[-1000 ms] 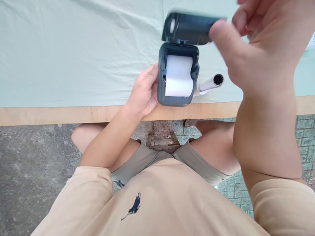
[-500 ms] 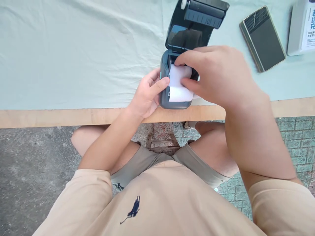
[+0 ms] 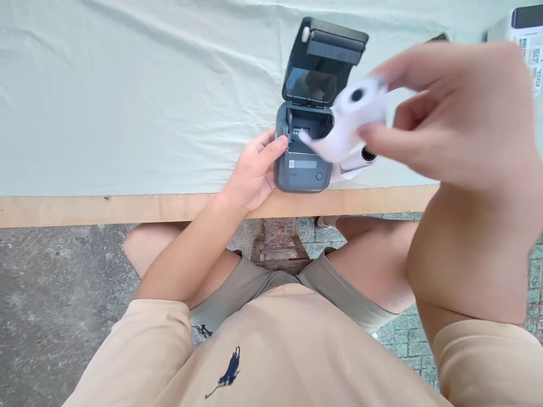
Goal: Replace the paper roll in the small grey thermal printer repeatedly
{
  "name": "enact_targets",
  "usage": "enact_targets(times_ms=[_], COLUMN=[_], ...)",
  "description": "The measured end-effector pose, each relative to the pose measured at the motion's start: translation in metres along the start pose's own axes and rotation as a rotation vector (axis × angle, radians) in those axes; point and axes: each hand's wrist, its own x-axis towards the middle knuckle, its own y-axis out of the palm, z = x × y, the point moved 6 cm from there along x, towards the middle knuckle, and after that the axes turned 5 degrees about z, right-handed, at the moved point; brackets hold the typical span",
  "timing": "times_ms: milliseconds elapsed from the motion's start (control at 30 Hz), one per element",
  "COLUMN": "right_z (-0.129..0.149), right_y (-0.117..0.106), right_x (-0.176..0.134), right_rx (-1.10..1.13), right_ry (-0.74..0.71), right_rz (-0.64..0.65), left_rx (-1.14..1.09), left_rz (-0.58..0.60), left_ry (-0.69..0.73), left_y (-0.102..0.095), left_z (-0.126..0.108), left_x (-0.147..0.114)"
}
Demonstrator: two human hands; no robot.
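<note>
A dark blue-grey label printer [image 3: 303, 178] stands at the table's front edge with its lid [image 3: 316, 68] swung up and its paper bay exposed. My left hand [image 3: 257, 164] grips the printer's left side, thumb on the top rim. Up and to the right of the bay, my right hand [image 3: 453, 113] pinches a white paper roll [image 3: 369, 107] with a dark core hole; its loose end curls down toward the bay. The roll is slightly blurred. Another white roll [image 3: 352, 164] with a black core lies on the cloth just right of the printer.
A pale green cloth [image 3: 148, 102] covers the table, whose bare wooden edge [image 3: 106, 209] runs along the front. At the upper right, a phone [image 3: 441, 37] is mostly hidden behind my right hand. A white box [image 3: 526, 34] with printed labels stands at the far right.
My right hand has lifted the paper roll out of the printer and carried it up and right, uncovering the bay and a second roll beside it. My left hand keeps its hold.
</note>
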Motion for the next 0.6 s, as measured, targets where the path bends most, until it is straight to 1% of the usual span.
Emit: enact_targets(times_ms=[67, 100, 167, 200, 233, 267, 333, 400, 500, 533, 600], right_z=[-0.026, -0.042, -0.084, -0.106, -0.127, -0.144, -0.166, -0.173, -0.167, -0.163, -0.152], right_y=[-0.02, -0.027, -0.026, -0.023, -0.016, -0.007, 0.006, 0.007, -0.007, -0.009, -0.005], right_x=[-0.008, -0.011, -0.015, -0.017, -0.019, -0.02, -0.028, -0.041, -0.065, -0.072, -0.079], right_rx=[0.054, 0.064, 0.102, 0.127, 0.14, 0.144, 0.142, 0.135, 0.137, 0.144, 0.166], right_ry=[0.017, -0.005, 0.033, 0.08, 0.15, 0.212, 0.297, 0.308, 0.247, 0.225, 0.194], right_rz=[-0.195, -0.295, -0.356, -0.387, -0.357, -0.282, -0.163, -0.137, -0.188, -0.175, -0.059], left_rx=[0.001, 0.005, 0.015, 0.021, 0.025, 0.028, 0.031, 0.032, 0.034, 0.035, 0.034], left_rz=[-0.031, -0.042, -0.045, -0.035, -0.023, -0.014, -0.002, 0.001, 0.007, 0.01, 0.011], left_ry=[-0.006, -0.005, 0.003, 0.005, 0.006, 0.008, 0.016, 0.025, 0.02, 0.016, 0.014], left_y=[-0.002, -0.003, -0.004, -0.003, -0.002, -0.002, -0.001, 0.0, 0.0, 0.0, 0.0], left_z=[0.0, 0.0, -0.001, -0.001, -0.002, -0.002, -0.004, -0.006, -0.007, -0.006, -0.006], left_x=[0.001, 0.001, 0.002, 0.002, 0.002, 0.002, 0.002, 0.003, 0.002, 0.002, 0.002])
